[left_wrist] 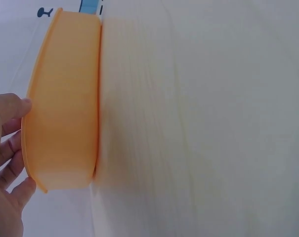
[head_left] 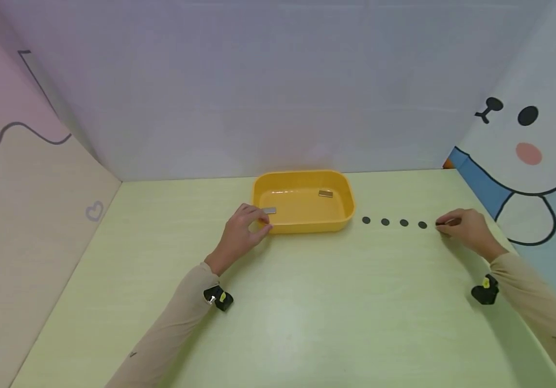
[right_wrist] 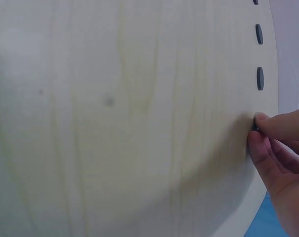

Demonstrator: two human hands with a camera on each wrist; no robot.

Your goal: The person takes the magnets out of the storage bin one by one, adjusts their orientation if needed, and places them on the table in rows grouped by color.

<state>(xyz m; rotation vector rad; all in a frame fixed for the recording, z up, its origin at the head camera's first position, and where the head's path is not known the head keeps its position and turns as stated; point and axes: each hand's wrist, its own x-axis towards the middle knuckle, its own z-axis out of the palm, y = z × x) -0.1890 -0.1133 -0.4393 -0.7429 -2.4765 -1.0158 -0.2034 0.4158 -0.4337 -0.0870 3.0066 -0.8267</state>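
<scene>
Four discs separate tray rim from right hand.

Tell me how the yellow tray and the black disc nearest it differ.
Size: the yellow tray is far bigger than the black disc.
Shape: the tray is hollow with raised walls; the disc is flat and round.
Contact: the left grip touches the tray's rim; the disc lies untouched.
Both rest on the pale table.
</scene>
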